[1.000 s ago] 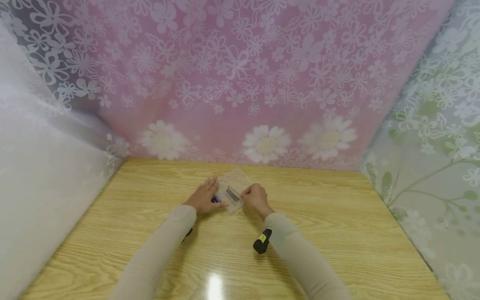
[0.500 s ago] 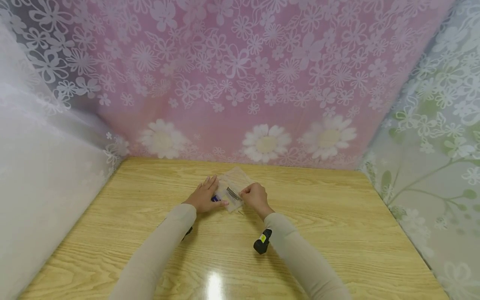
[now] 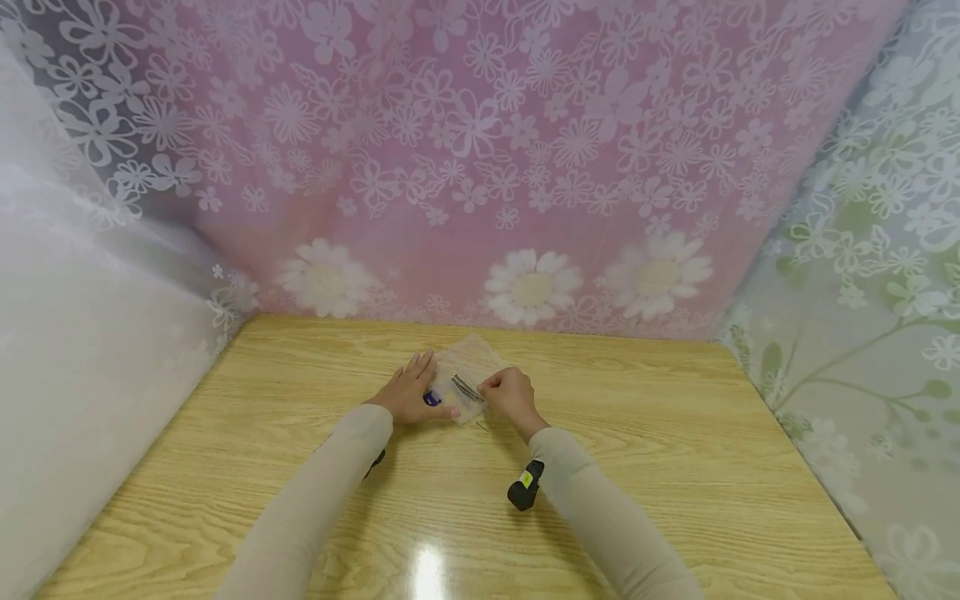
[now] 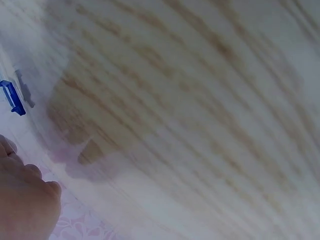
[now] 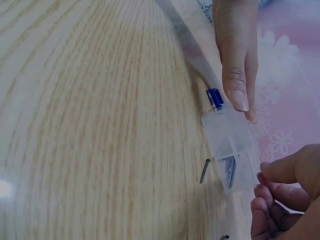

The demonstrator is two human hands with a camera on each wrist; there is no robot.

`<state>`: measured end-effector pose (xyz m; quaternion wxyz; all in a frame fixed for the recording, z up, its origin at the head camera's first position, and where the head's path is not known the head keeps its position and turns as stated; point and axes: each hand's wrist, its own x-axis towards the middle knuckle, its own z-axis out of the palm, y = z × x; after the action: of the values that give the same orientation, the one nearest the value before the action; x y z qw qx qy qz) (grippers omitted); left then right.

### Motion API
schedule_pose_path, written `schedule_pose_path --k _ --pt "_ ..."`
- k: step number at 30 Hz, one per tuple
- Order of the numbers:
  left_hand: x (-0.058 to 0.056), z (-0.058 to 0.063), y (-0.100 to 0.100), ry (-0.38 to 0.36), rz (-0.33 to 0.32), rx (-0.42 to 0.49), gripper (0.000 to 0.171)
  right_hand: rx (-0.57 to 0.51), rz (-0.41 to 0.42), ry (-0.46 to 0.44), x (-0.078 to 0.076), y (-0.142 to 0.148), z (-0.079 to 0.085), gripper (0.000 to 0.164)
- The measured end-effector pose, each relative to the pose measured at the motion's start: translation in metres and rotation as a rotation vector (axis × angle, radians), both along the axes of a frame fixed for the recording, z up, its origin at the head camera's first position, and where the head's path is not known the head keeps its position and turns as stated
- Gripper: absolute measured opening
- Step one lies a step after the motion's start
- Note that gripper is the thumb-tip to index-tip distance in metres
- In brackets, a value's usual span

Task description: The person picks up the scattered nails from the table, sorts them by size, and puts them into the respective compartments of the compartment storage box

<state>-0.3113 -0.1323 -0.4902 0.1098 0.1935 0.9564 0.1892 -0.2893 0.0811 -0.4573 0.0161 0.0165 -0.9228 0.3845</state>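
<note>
A clear plastic box (image 5: 227, 135) with a divider and a blue latch (image 5: 215, 99) lies on the wood-grain table; its clear lid (image 3: 474, 350) stretches toward the back. Several dark nails (image 3: 467, 387) lie inside it. My left hand (image 3: 408, 392) rests along the left side, fingers straight and apart, thumb (image 5: 235, 87) touching the latch end. At the opposite end is my right hand (image 3: 513, 393), its fingers curled and the tips together right at the wall. I cannot tell whether a nail is pinched there. In the left wrist view the latch (image 4: 12, 97) shows at the left edge.
One loose nail (image 5: 205, 171) lies on the table beside the box, with another (image 5: 225, 237) closer to the bottom of the right wrist view. A pink floral curtain (image 3: 480, 167) hangs behind the table (image 3: 675, 450), and pale cloths (image 3: 862, 333) flank both sides.
The nails in the box have shifted slightly toward the right hand's end. The left thumb and right fingertips have moved only a little; the box stays in place.
</note>
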Motion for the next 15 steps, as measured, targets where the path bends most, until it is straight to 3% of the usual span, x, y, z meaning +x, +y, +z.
schedule_pose_path --k 8,15 --pt "0.0 -0.001 -0.001 -0.011 -0.007 0.013 0.124 0.009 0.045 0.025 0.005 0.001 0.002 0.011" --pt "-0.001 -0.001 -0.001 0.007 -0.005 0.008 0.125 0.034 0.118 0.082 0.022 0.009 0.006 0.011"
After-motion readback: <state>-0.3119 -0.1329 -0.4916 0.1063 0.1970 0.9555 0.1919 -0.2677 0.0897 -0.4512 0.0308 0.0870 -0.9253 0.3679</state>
